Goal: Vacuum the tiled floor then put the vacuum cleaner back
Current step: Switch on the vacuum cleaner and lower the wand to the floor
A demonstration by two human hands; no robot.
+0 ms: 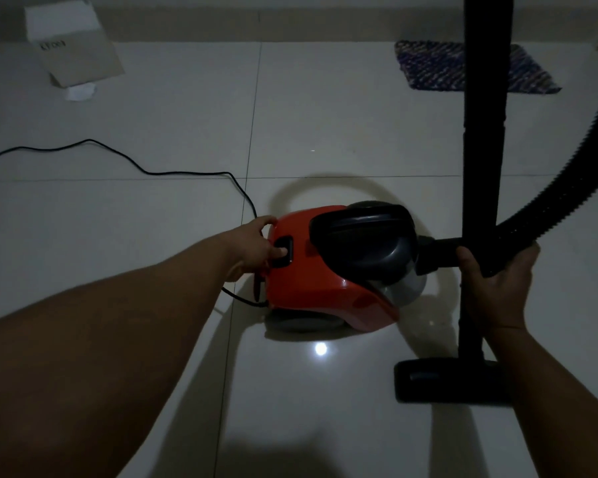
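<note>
A red canister vacuum cleaner (318, 288) with a dark grey top sits on the pale tiled floor (342, 125) in the middle of the view. My left hand (258, 244) rests on its rear end, thumb pressing the black button (283, 251). My right hand (494, 281) grips the upright black wand (484, 98) together with the ribbed black hose (567, 188). The black floor nozzle (442, 381) stands flat on the tiles at the wand's foot, right of the canister.
A black power cord (125, 157) snakes across the floor from the left edge to the canister's rear. A cardboard box with white paper (73, 53) lies at the far left. A blue woven mat (456, 67) lies far right, by the wall base.
</note>
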